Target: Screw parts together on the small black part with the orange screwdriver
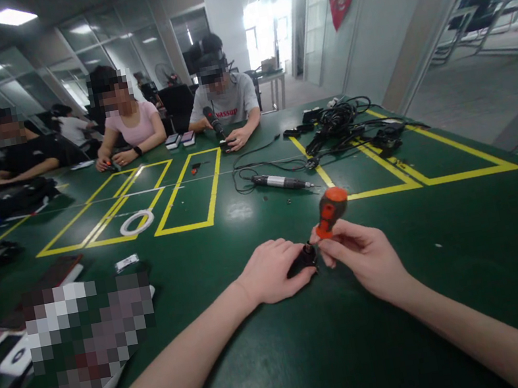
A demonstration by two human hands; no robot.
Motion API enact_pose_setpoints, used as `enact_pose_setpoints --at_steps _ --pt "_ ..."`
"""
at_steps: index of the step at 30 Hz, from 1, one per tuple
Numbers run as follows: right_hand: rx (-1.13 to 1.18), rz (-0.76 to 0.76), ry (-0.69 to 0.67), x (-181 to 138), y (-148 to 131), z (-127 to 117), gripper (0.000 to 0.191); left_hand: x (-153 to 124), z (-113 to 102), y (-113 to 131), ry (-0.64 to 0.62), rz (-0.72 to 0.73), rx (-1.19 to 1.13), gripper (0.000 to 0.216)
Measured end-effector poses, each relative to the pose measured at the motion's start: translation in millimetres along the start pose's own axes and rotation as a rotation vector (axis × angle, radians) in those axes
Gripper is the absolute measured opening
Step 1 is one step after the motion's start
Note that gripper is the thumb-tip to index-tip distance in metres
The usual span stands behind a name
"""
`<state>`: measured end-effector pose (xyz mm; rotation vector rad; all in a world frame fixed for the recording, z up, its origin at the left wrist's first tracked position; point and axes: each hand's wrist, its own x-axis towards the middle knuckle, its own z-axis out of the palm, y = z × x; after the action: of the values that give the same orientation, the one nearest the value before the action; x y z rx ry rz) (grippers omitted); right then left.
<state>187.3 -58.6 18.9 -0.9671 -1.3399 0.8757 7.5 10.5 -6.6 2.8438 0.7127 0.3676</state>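
Observation:
My left hand is closed around a small black part and rests on the green table. What kind of part it is does not show, since my fingers cover much of it. My right hand grips a screwdriver with an orange and black handle. The handle leans up and to the right, and its lower end is hidden at my fingers, close beside the black part. Beyond my hands lies a grey and black electric screwdriver with a cord.
A heap of black cables lies at the back right. Yellow tape outlines boxes on the table, and a white tape roll sits at left. Phone-like devices crowd the left edge. Several people sit opposite, one holding a power tool.

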Motion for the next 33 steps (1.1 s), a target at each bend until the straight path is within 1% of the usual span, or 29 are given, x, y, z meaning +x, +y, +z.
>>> enact_pose_setpoints --at_steps 2,5,9,12,15,19,23,27,30,33 --pt "0.021 0.005 -0.006 0.0 1.3 -0.5 0.039 0.0 0.6 -0.4 0.001 0.004 -0.002 0.026" --pt "0.054 0.04 -0.004 -0.7 2.5 -1.8 0.036 0.1 0.8 -0.6 0.0 0.005 -0.009 0.025" --pt "0.001 0.077 -0.022 -0.4 2.3 -4.3 0.034 0.0 0.7 -0.6 0.005 0.009 -0.017 0.024" --pt "0.009 0.064 -0.032 1.2 2.9 -5.5 0.036 -0.2 0.5 -0.4 0.002 0.003 -0.014 0.025" --pt "0.083 0.05 -0.039 2.0 4.9 -5.8 0.038 -0.2 0.3 0.2 0.001 -0.002 -0.019 0.027" --pt "0.171 0.057 -0.033 1.3 7.5 -5.3 0.033 -0.1 -0.1 1.2 0.001 -0.004 -0.021 0.028" --pt "0.103 0.062 0.007 0.9 5.7 -5.4 0.035 -0.2 0.5 1.5 0.007 -0.001 -0.01 0.029" --pt "0.036 0.024 0.005 -0.3 3.4 -5.1 0.034 -0.5 2.0 1.7 0.024 -0.012 0.001 0.03" --pt "0.087 0.041 -0.009 -2.1 5.5 -3.0 0.034 -0.3 2.4 2.4 0.017 -0.018 -0.002 0.027" --pt "0.155 0.054 0.005 -3.0 8.2 -1.2 0.034 0.0 2.4 3.0 0.011 -0.024 -0.002 0.025"
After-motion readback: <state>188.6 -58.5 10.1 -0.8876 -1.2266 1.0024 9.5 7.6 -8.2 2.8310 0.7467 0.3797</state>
